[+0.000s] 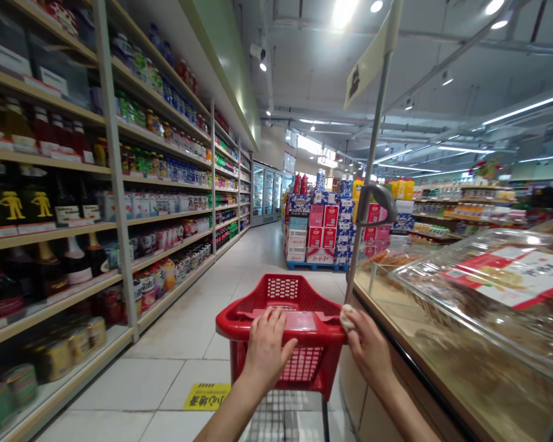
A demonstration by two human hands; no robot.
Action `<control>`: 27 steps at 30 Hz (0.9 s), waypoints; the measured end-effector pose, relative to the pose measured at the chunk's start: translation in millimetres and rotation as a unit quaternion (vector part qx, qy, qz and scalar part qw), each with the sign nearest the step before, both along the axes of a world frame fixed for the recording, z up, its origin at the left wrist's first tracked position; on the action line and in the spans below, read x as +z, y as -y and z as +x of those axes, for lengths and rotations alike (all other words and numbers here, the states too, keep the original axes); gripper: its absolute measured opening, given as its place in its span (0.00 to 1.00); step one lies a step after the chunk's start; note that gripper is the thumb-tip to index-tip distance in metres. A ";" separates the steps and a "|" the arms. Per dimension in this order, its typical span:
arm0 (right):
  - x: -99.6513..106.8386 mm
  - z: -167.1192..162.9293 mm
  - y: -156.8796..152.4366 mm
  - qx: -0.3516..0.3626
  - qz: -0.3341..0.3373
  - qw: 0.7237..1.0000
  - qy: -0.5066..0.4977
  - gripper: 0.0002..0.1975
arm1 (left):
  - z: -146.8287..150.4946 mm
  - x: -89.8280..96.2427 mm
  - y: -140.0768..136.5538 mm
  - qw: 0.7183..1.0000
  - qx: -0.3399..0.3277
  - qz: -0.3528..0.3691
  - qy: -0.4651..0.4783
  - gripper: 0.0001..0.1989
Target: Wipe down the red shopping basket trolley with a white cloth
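In front of me is a red plastic shopping cart with mesh walls. My left hand lies over the middle of its handle, fingers draped across the bar and thumb out to the right. At the cart's right corner, my right hand is closed around a crumpled white tissue, close against the red rim. What the fingertips do under the tissue is hidden. A clear panel is set behind the handle.
Shelves of bottles and cans line the left. Close on the right, a counter bears clear plastic food boxes beside a metal pole. Stacked cartons stand ahead, with tiled floor to their left. A yellow floor sticker lies nearby.
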State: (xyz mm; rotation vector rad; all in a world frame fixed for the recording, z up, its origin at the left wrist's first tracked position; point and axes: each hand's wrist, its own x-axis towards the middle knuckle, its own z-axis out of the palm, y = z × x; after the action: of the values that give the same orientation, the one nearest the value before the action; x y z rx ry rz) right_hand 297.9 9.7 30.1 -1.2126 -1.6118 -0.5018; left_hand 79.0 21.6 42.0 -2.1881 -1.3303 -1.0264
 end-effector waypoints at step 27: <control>-4.8 -18.1 5.8 0.066 -0.004 0.995 0.074 0.18 | 12.1 -2.6 3.2 0.999 -0.005 0.006 0.042 0.21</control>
State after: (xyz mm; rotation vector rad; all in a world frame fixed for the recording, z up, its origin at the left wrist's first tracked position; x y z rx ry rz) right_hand 279.8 3.9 25.3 -1.0874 -1.8087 -0.5119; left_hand 91.1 18.5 39.4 -2.1667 -1.3470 -1.1396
